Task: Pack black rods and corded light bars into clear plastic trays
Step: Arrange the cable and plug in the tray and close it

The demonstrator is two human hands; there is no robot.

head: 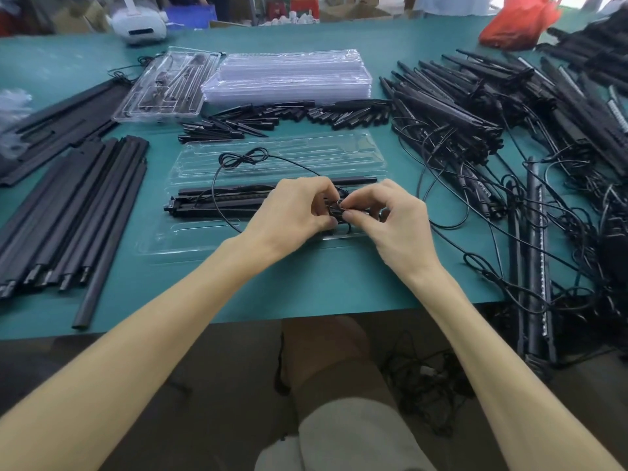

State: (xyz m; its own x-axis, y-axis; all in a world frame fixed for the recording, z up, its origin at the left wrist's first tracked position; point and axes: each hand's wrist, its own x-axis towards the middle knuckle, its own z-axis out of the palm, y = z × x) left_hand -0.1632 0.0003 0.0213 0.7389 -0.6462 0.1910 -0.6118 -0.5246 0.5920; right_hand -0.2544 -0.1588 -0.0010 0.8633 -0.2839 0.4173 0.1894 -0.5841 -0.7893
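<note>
Near the counter (306, 290) edge, a worker's left hand (299, 205) and right hand (390, 215), fingers curled, pinch a coiled stretch of thin black cord (243, 159) between them. Under the hands a corded light bar (217, 207) lies in a clear plastic tray (272, 147), with a black rod (238, 189) just beyond it. Slack loops past the left hand and could spring loose and snag if left unsecured. Farther off sit stacked empty trays (289, 76), and beyond the right hand a tangled pile of light bars (458, 124).
</note>
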